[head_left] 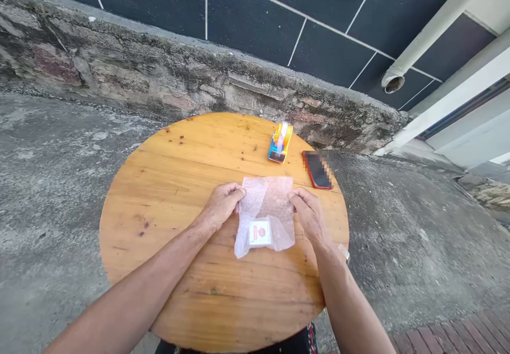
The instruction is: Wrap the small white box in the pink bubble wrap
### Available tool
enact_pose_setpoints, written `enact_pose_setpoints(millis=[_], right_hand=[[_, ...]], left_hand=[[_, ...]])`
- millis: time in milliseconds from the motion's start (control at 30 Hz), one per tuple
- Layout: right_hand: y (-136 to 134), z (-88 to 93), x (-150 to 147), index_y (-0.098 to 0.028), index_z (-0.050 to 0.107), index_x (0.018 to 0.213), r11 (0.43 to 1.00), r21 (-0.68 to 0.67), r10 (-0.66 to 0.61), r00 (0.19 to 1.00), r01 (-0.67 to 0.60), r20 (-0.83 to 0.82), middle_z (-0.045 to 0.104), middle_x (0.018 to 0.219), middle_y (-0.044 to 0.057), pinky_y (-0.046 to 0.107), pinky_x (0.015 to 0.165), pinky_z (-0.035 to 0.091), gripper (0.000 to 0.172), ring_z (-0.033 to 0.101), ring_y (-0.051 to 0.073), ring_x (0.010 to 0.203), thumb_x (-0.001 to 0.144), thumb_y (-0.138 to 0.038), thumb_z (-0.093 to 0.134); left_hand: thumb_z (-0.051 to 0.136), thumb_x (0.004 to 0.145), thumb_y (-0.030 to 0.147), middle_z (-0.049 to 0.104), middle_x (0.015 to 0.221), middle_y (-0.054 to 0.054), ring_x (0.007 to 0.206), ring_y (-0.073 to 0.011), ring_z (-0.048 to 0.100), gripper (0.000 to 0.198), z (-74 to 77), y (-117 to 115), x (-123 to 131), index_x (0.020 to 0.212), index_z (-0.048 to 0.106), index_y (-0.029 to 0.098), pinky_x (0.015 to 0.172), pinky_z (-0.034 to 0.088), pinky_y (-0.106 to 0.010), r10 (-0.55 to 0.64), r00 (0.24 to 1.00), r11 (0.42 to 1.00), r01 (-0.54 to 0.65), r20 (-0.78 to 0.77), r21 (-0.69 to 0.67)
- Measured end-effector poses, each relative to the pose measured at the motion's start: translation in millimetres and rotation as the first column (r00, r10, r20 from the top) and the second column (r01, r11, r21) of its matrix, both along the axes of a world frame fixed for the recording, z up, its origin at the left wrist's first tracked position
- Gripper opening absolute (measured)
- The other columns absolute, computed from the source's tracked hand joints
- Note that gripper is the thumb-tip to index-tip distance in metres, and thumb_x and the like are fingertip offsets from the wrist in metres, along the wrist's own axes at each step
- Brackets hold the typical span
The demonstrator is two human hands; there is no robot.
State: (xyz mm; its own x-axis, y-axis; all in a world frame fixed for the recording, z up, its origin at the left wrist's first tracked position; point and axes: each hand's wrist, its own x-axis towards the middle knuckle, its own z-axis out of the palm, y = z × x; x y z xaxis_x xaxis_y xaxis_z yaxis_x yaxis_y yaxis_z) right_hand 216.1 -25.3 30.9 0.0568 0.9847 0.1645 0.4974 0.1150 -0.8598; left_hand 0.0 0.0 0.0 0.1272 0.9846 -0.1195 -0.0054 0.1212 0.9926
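A sheet of pinkish bubble wrap (279, 200) is stretched between my two hands over the table. My left hand (225, 203) pinches its left edge between thumb and fingers. On the opposite edge, my right hand (308, 213) grips the wrap the same way. A small white box (260, 233) with a red print on top sits on the near part of the wrap, between the hands. Some of the wrap bunches up around the box's sides.
The round wooden table (159, 200) carries a blue and yellow tape dispenser (281, 143) at the back and a red-edged phone (317, 170) at the right. A small clear object (344, 253) shows partly behind my right forearm. A stone ledge (191, 83) runs behind the table.
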Motion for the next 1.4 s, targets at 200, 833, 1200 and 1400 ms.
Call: enact_pose_setpoints(millis=[200,833,1200,1400], right_hand=[[-5,-6.9,10,-0.020,0.047,0.062,1.000,-0.005,-0.022,1.000,0.022,0.020,0.047,0.056,-0.004,0.025,0.052,0.033,0.030,0.044,0.012,0.054,0.087,-0.036,0.049],[-11,-34.4,7,-0.022,0.064,0.090,0.996,0.018,-0.087,0.969,0.086,0.232,0.068,0.068,-0.001,0.025,0.062,0.040,0.015,0.060,0.016,0.060,0.082,-0.023,0.051],[-6,-34.7,17,-0.023,0.063,0.086,0.982,0.068,-0.186,0.935,0.174,0.302,0.069,0.070,0.001,0.026,0.064,0.040,0.014,0.063,0.018,0.066,0.085,-0.025,0.049],[-12,-28.5,27,-0.019,0.056,0.115,0.971,0.117,-0.234,0.936,0.210,0.263,0.068,0.103,0.008,0.032,0.075,0.045,0.032,0.063,0.020,0.081,0.086,-0.028,0.046]], left_hand=[[0.057,0.076,0.036,0.046,0.043,0.006,0.041,-0.0079,0.040,0.021,4.7,-2,-2,0.069,0.058,0.017,0.043,0.029,-0.019,0.000,0.999,1.000,0.001,-0.051,0.012],[0.062,0.067,0.045,0.062,0.075,0.002,0.068,-0.0171,0.055,0.027,51.4,-38,-13,0.081,0.060,0.022,0.059,0.034,-0.026,0.041,0.576,0.968,0.179,-0.816,0.175],[0.049,0.073,0.042,0.055,0.051,0.004,0.044,-0.0129,0.052,0.024,3.3,-28,-22,0.067,0.054,0.019,0.044,0.038,-0.022,0.175,0.811,0.982,-0.099,-0.558,0.163],[0.053,0.075,0.033,0.065,0.083,-0.003,0.069,-0.0183,0.062,0.035,4.9,-44,-33,0.106,0.057,0.018,0.065,0.050,-0.031,0.343,0.737,0.936,-0.211,-0.582,0.283]])
